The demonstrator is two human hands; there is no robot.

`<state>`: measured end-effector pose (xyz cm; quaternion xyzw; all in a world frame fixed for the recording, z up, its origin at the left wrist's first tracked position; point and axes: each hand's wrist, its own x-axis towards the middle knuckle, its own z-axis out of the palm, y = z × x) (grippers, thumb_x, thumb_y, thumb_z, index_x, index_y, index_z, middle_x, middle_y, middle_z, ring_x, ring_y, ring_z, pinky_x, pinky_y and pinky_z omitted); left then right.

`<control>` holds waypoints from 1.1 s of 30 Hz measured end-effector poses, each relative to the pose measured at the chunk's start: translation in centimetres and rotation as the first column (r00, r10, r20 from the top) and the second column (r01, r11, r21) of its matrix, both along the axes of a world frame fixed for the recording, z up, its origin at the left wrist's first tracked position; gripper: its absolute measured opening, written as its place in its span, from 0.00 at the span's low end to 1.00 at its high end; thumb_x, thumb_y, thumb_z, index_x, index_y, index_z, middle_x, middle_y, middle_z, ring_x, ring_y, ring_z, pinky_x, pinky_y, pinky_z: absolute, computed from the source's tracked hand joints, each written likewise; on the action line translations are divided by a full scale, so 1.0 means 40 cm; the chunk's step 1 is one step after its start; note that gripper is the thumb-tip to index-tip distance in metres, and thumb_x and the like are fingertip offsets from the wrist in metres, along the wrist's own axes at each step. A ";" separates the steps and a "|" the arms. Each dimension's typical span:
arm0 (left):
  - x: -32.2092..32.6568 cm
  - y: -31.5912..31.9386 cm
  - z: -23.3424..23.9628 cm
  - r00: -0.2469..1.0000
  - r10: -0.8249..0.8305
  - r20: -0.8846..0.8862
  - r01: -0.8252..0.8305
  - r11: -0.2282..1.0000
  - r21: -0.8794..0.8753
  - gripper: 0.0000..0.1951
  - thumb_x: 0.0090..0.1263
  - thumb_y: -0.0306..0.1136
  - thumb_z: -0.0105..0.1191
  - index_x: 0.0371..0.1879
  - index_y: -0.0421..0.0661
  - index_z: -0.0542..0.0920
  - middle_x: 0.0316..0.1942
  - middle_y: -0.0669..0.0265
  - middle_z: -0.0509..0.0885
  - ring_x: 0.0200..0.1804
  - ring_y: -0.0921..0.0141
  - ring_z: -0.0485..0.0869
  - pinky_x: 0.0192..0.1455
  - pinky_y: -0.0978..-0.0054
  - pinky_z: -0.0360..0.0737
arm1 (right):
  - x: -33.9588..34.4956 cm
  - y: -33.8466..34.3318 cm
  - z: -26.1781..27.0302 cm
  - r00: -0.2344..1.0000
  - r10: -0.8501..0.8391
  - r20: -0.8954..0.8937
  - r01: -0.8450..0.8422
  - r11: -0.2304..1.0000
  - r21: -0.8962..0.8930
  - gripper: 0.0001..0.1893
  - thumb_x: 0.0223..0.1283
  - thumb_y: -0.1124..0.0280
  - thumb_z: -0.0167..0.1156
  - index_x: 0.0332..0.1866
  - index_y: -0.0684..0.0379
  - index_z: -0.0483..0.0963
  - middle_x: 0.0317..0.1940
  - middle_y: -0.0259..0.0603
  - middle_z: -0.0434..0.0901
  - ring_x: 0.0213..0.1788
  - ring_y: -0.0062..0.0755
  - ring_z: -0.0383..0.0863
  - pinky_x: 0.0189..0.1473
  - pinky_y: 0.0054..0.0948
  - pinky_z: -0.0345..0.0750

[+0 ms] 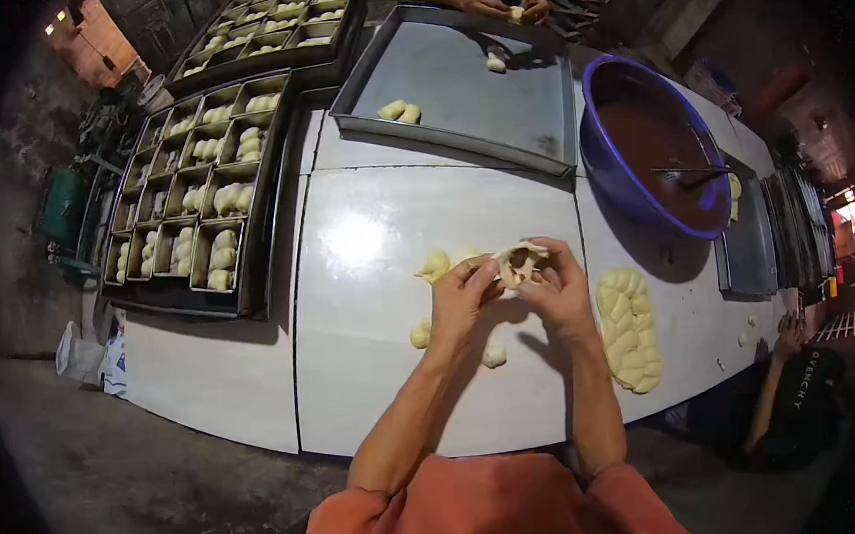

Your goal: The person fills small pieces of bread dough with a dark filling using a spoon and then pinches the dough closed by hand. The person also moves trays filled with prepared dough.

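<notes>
Between my two hands, above the white tabletop, is a piece of dough (520,263) opened out around a brown filling. My left hand (465,290) pinches its left edge with thumb and fingers. The right edge is gripped by my right hand (560,285). Small dough pieces lie close by: one (435,265) just left of my left hand, another (421,333) lower left, and a pale ball (494,355) below the hands. A slab of dough (629,329), divided into many portions, rests to the right of my right forearm.
A purple basin (586,139) of brown filling with a stick-like utensil stands at right. A large metal tray (457,138) holding a few dough pieces lies ahead. Loaf pans (240,217) with dough stand at left. A co-worker's hands (504,8) hold dough beyond the tray; another person (797,393) is at lower right.
</notes>
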<state>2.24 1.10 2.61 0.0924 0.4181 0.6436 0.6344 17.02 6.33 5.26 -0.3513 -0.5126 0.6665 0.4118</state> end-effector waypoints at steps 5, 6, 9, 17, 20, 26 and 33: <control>-0.004 -0.027 -0.002 0.969 -0.011 -0.248 0.030 0.997 0.070 0.17 0.75 0.32 0.62 0.56 0.34 0.82 0.45 0.58 0.86 0.44 0.69 0.86 0.44 0.70 0.86 | -0.060 -0.065 -0.035 0.884 -0.284 0.372 0.057 0.854 0.518 0.18 0.60 0.76 0.71 0.55 0.63 0.81 0.58 0.44 0.76 0.57 0.35 0.80 0.61 0.33 0.79; 0.001 -0.033 0.000 0.966 0.024 -0.259 -0.006 0.998 0.070 0.17 0.75 0.33 0.63 0.57 0.35 0.82 0.45 0.59 0.86 0.45 0.69 0.86 0.45 0.71 0.86 | -0.072 -0.070 -0.039 0.864 -0.350 0.362 0.100 0.824 0.558 0.12 0.62 0.76 0.69 0.50 0.65 0.84 0.56 0.44 0.77 0.55 0.34 0.81 0.59 0.33 0.79; -0.011 -0.040 0.010 0.961 0.035 -0.273 -0.015 0.997 0.074 0.18 0.73 0.35 0.64 0.57 0.37 0.83 0.44 0.62 0.86 0.44 0.70 0.85 0.45 0.72 0.85 | -0.076 -0.071 -0.011 0.891 -0.276 0.362 0.132 0.918 0.375 0.07 0.64 0.76 0.67 0.45 0.64 0.85 0.47 0.42 0.81 0.47 0.30 0.81 0.53 0.30 0.79; -0.101 -0.013 0.061 0.931 -0.202 -0.303 0.207 0.978 -0.016 0.17 0.73 0.40 0.66 0.52 0.40 0.86 0.41 0.64 0.89 0.42 0.73 0.86 0.41 0.78 0.83 | -0.058 -0.094 0.016 0.986 -0.054 0.156 0.075 0.988 -0.133 0.15 0.68 0.70 0.66 0.56 0.62 0.82 0.48 0.36 0.83 0.48 0.26 0.81 0.51 0.27 0.79; -0.093 -0.022 0.084 0.912 -0.259 -0.317 0.248 0.966 -0.076 0.18 0.72 0.39 0.66 0.54 0.39 0.85 0.42 0.63 0.89 0.43 0.72 0.87 0.43 0.77 0.85 | -0.039 -0.095 -0.020 0.977 -0.013 0.213 -0.039 0.970 0.238 0.20 0.66 0.74 0.66 0.63 0.57 0.79 0.54 0.40 0.80 0.56 0.30 0.79 0.58 0.30 0.78; -0.104 -0.051 0.068 0.896 -0.248 -0.369 0.297 0.951 0.082 0.15 0.74 0.32 0.62 0.56 0.39 0.85 0.45 0.60 0.88 0.46 0.72 0.88 0.44 0.72 0.90 | -0.057 -0.097 -0.019 0.972 -0.173 0.161 0.089 0.899 0.429 0.16 0.64 0.76 0.68 0.57 0.56 0.81 0.54 0.39 0.78 0.54 0.29 0.79 0.59 0.33 0.77; -0.053 -0.080 0.059 0.941 -0.279 -0.190 0.301 0.949 0.098 0.15 0.75 0.35 0.61 0.54 0.40 0.86 0.46 0.62 0.88 0.46 0.70 0.87 0.46 0.72 0.86 | -0.044 -0.089 -0.073 0.904 -0.310 0.294 0.138 0.863 0.485 0.09 0.64 0.72 0.70 0.46 0.60 0.80 0.45 0.38 0.81 0.43 0.24 0.79 0.41 0.28 0.80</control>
